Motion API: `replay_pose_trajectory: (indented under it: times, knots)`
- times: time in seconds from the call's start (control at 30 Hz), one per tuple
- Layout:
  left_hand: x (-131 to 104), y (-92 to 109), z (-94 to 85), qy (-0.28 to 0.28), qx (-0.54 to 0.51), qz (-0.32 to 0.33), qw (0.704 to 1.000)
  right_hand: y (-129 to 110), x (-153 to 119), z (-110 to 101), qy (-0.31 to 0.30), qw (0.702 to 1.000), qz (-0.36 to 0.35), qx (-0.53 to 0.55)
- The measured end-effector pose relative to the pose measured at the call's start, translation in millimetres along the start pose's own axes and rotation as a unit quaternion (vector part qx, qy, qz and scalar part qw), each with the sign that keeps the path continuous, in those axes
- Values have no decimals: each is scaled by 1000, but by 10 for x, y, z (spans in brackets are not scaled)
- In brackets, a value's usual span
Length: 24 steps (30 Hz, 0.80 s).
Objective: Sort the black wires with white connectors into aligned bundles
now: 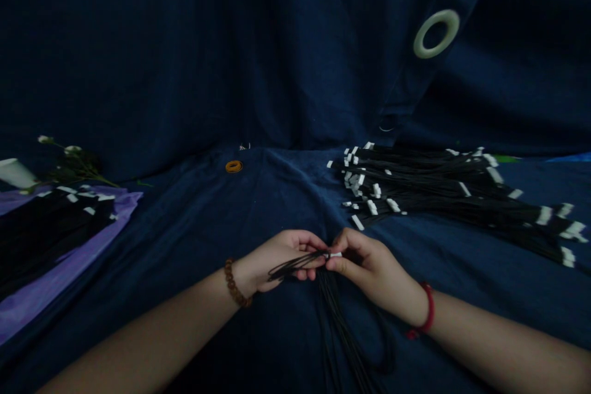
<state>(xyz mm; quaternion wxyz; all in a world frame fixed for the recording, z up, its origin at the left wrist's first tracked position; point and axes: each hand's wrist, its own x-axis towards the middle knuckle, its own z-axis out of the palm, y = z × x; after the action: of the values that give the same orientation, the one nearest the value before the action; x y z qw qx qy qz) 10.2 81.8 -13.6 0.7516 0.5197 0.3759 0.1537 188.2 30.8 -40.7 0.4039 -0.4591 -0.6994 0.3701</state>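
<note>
A bundle of thin black cords (339, 320) hangs from between my two hands, its lower ends running out of the frame at the bottom. My left hand (293, 258) is closed on the cords, and their upper loops lie back across its fingers. A small white tag or connector (335, 254) sticks out at the top of the bundle. The thumb and index finger of my right hand (367, 261) pinch this white piece. Both hands meet at that point, just above the blue cloth.
At right lies a large pile of black cords (429, 184) with white ends. More cords (41, 228) rest on a purple sheet (124, 203) at left, near a white cup-like object (16, 172) and white flowers (72, 151). Orange-yellow bands (234, 166) sit on the blue cloth (194, 215).
</note>
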Motion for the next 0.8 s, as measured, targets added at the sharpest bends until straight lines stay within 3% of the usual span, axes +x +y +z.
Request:
replay_pose_trajectory:
  times: [0.33, 0.43, 0.53, 0.57, 0.6, 0.63, 0.7, 0.73, 0.8]
  knots:
    - [30, -64, -69, -12, -47, 40, 998, -34, -7, 6, -9, 999, 23, 42]
    - [-9, -56, -116, -33, -135, 60, 988, -182, -34, -46, -9, 982, 124, 142]
    - [-25, -65, -153, -48, -172, 76, 981, -348, -23, -176, -96, 915, 291, 263]
    - [-23, -71, -159, -51, -176, 79, 980, -385, -12, -230, -117, 902, 319, 267]
    - [-18, -76, -163, -55, -180, 81, 979, -409, -1, -282, -119, 908, 318, 247]
    - [-12, -81, -164, -58, -183, 81, 978, -421, 8, -329, -102, 931, 288, 199]
    - [0, -87, -160, -61, -189, 80, 977, -425, 8, -388, -42, 985, 163, 30]
    - [5, -87, -157, -62, -193, 81, 976, -423, -5, -395, -17, 993, 84, -77]
    - [10, -84, -151, -61, -201, 84, 974, -424, -51, -370, 9, 961, -62, -271]
